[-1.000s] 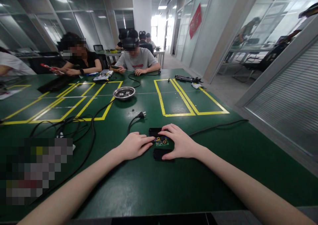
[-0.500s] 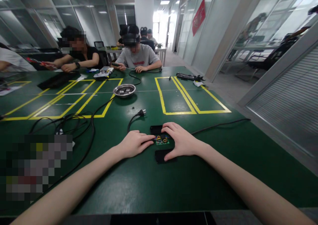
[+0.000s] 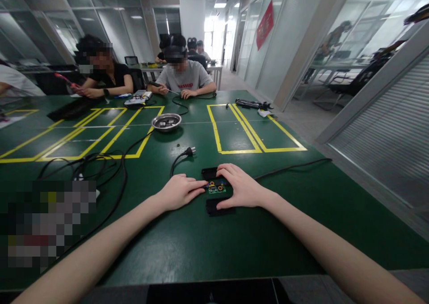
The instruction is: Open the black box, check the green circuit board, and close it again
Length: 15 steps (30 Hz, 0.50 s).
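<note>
Fingers of your right hand (image 3: 246,186) spread apart around the flat green circuit board (image 3: 217,189), mid-frame; can't tell if your left hand (image 3: 179,191) pinches. You seem to steady it; next, go gently.

Glass partitions (image 3: 114,29), grey floor (image 3: 301,116)

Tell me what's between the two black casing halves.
A populated green circuit board lies between the far casing half and near casing half; the right hand curves around its right side. Head view shows it.
</note>
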Available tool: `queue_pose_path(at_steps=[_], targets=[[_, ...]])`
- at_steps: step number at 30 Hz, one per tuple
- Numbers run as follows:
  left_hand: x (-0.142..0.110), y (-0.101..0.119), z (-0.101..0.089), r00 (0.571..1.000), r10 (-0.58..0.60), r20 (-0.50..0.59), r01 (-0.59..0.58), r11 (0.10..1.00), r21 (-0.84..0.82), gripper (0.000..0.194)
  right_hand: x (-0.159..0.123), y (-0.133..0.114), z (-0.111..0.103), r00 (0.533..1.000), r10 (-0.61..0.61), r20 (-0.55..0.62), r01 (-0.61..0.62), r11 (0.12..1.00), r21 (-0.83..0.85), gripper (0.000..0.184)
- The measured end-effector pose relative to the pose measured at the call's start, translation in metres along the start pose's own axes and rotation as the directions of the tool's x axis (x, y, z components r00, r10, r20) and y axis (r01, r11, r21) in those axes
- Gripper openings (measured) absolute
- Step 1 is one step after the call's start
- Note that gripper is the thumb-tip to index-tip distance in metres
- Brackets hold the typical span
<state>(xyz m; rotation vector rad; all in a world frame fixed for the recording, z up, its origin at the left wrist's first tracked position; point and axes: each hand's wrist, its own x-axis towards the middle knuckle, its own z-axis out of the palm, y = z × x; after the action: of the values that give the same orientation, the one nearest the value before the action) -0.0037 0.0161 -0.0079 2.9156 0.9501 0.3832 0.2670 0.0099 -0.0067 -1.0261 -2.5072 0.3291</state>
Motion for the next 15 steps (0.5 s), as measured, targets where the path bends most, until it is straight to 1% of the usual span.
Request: queue_pose_path(at_steps=[5, 11, 15], targets=[[0.001, -0.0003, -0.0017, 1.0, 0.018, 0.002, -0.018, 1.0, 0.018, 0.04, 0.0012, 0.0012, 0.0015, 0.999, -0.007, -0.048, 0.008, 1.0, 0.016, 0.066], [0.0011, -0.0008, -0.0028, 1.0, 0.012, 0.011, -0.012, 0.999, 0.034, 0.035, 0.0006, 0.0052, 0.0016, 0.998, -0.01, -0.056, 0.011, 1.0, 0.019, 0.074], [0.0013, -0.002, -0.0014, 1.0, -0.012, 0.01, 0.012, 0.999, 0.044, 0.036, 0.0034, 0.0059, 0.0021, 0.997, -0.018, -0.082, 0.019, 1.0, 0.022, 0.078]])
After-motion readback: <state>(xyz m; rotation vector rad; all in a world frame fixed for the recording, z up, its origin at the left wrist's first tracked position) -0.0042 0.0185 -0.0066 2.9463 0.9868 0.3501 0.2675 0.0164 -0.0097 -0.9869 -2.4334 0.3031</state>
